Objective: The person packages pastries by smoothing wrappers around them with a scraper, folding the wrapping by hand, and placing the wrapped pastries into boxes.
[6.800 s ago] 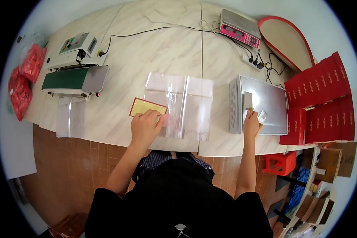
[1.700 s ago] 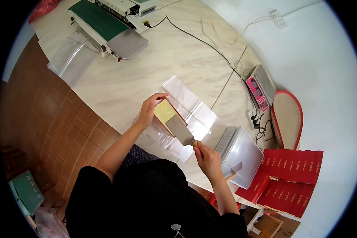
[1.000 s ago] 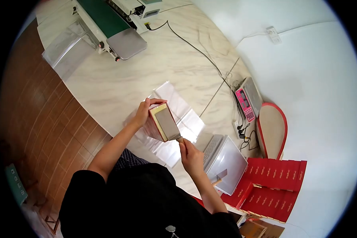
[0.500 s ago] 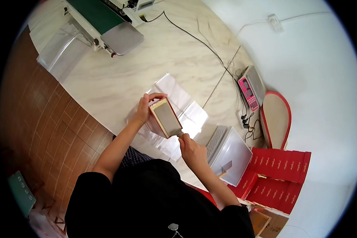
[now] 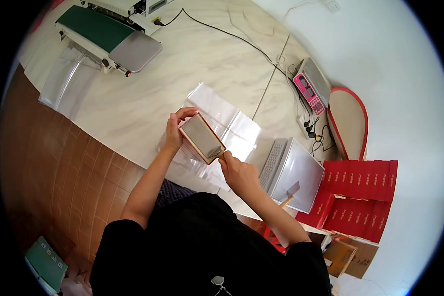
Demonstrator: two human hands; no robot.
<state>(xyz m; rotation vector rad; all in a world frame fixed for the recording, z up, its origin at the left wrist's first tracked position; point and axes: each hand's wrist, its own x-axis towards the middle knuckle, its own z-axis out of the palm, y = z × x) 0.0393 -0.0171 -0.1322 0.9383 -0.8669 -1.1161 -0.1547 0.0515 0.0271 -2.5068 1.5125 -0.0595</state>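
Head view: Box and scraper held near table's front edge

Left hand's fingers curl around the box above clear plastic; right hand's clamp the scraper's handle. Probably light, stiff-walled yet dentable, the box suits a side hold; the blade looks slick.

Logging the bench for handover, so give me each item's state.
Box: held in the left hand.
Scraper: in the right hand, blade covering most of the box's face.
Second scraper: lying on the metal case.
Plastic bags: spread flat on the table.
Power strip: plugs inserted.
Red boxes: stacked.
Scale: reading too small to tell.
Sealing machine: running or stopped, cannot tell.
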